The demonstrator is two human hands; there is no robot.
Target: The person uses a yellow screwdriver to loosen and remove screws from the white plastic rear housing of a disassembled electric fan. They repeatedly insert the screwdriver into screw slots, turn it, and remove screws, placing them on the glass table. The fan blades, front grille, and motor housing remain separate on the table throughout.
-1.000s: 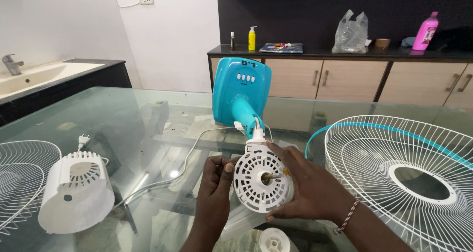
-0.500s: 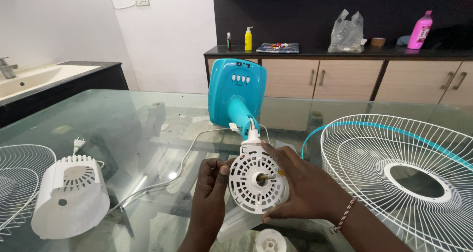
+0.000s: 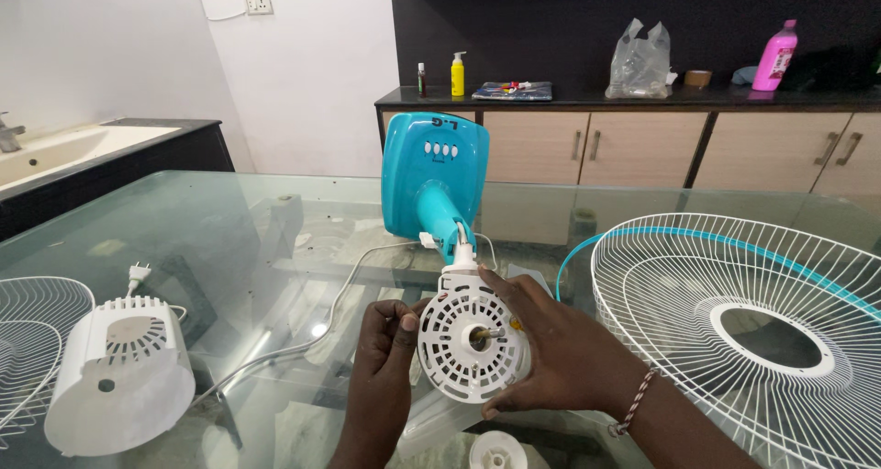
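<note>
Fan motor housing (image 3: 473, 345), white, round and vented, sits low in the middle of the view, held just above the glass surface (image 3: 275, 240). A short metal shaft (image 3: 484, 335) projects from its centre toward the camera. The housing is joined at its top to the neck of a turquoise fan base (image 3: 433, 180), which lies tilted on the surface behind it.

Right hand (image 3: 560, 350) cups the housing's right side; its fingers (image 3: 503, 281) are wrapped over the upper rim and the thumb is pressed against the lower edge, clamped on the housing. A red and white thread band (image 3: 635, 403) circles that wrist.

Left hand (image 3: 384, 354) is at the housing's left edge. Its fingers are curled together, thumb tip against the rim; whether anything small is pinched there cannot be told.

A white power cord (image 3: 340, 295) runs from the base across the surface to the left, and a white plug (image 3: 137, 273) lies near the left side. A white rear motor cover (image 3: 119, 373) rests at lower left, just beside a white wire grille (image 3: 27, 340) cut off by the frame. A larger wire grille with a turquoise rim (image 3: 752, 322) lies to the right. A small white round cap (image 3: 497, 451) sits at the bottom edge, below the housing.
</note>
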